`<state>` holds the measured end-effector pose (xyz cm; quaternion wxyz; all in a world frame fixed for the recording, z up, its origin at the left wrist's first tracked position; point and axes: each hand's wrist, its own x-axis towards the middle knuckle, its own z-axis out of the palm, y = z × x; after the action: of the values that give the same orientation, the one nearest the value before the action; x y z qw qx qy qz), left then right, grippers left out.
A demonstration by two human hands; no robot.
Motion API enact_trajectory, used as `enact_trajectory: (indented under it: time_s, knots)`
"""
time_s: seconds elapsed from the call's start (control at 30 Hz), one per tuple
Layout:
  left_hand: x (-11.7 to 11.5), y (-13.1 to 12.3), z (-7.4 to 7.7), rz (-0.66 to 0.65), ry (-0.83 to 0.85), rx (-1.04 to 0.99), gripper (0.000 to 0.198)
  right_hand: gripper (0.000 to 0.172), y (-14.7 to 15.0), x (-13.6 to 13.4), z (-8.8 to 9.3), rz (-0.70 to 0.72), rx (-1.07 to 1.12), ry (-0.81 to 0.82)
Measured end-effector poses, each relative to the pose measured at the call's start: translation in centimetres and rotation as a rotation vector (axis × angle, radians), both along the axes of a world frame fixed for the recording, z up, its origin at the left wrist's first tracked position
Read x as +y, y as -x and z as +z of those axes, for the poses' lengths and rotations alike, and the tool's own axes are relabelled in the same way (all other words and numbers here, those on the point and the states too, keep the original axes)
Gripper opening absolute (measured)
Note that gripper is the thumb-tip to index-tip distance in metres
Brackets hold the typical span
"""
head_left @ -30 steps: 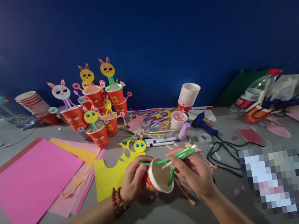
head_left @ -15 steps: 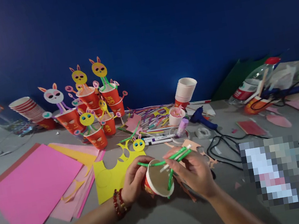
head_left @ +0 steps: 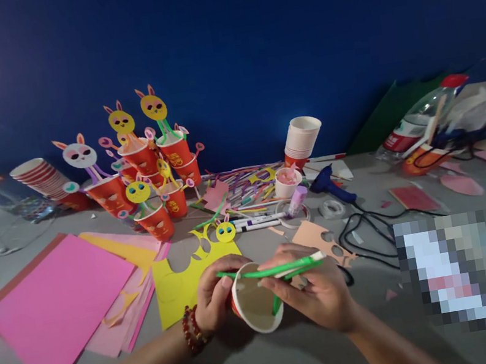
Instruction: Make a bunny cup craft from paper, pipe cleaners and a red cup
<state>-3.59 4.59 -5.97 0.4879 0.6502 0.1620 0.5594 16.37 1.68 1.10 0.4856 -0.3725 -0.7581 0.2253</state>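
Observation:
A red paper cup [head_left: 262,321] lies tipped over the table with its white inside facing me. My left hand [head_left: 218,295] is wrapped round the cup's left side. Between the fingers of my right hand [head_left: 320,293] is a bundle of green and white straws [head_left: 292,267], held across the cup's mouth. One green end reaches left past the rim, close to my left fingers, and another green piece hangs down inside the cup's right side. Just behind my hands are a cut yellow sheet [head_left: 172,290] and a yellow bunny face [head_left: 225,230].
Finished bunny cups [head_left: 156,221] stand at the back left, near stacked cups [head_left: 45,184]. Pink sheets [head_left: 63,305] lie left. Markers [head_left: 262,224], a glue stick [head_left: 297,199], tape [head_left: 332,209] and a blue glue gun [head_left: 330,185] with black cord lie beyond my hands.
My right hand has brought the straws to a more level position across the cup. The cup's mouth has turned a little more towards me. My left hand keeps its grip.

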Motion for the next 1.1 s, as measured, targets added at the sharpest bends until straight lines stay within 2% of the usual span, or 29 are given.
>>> enact_trajectory:
  time_s: [0.13,0.43,0.83,1.0,1.1]
  knots:
    - [0.0,0.1,-0.2,-0.022,0.015,-0.006,0.028,0.006,0.2,-0.1,-0.1,0.006,0.039,-0.002]
    - [-0.5,0.5,-0.6,0.040,0.138,0.045,0.032,0.009,0.1,0.1,0.0,-0.008,0.000,-0.053]
    - [-0.6,0.6,-1.2,0.081,0.160,0.108,0.032,0.009,0.5,0.4,-0.7,-0.021,0.009,0.014]
    - [-0.7,0.5,-1.0,0.155,0.174,0.142,0.033,0.009,0.7,0.4,-0.9,-0.040,0.036,0.043]
    - [-0.7,0.4,-0.9,0.130,0.164,0.122,0.035,0.009,0.9,0.3,-1.2,-0.074,0.051,0.074]
